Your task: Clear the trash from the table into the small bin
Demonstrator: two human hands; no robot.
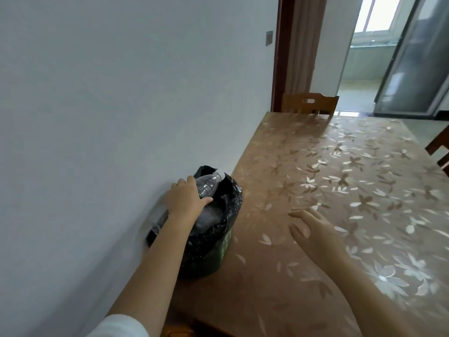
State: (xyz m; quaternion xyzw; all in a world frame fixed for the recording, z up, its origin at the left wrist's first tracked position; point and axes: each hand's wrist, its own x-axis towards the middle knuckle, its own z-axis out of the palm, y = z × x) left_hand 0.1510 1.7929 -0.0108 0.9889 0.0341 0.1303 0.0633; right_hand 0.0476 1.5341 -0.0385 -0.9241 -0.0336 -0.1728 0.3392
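White sleeve [121,325] on the left arm, bare left hand [184,198], bare right hand [313,227], forearms uncovered

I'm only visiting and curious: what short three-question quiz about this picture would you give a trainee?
1. True or false: the left hand grips the clear plastic bottle with the white cap at the mouth of the small green bin lined with a black bag.
2. What is the right hand doing? A) holding a cup; B) open, holding nothing, over the wooden table with the flower-patterned cover; C) gripping the bin's rim.
3. Fill in: the bin stands at the table's edge next to the white ____.
Key: 1 true; 2 B; 3 wall.
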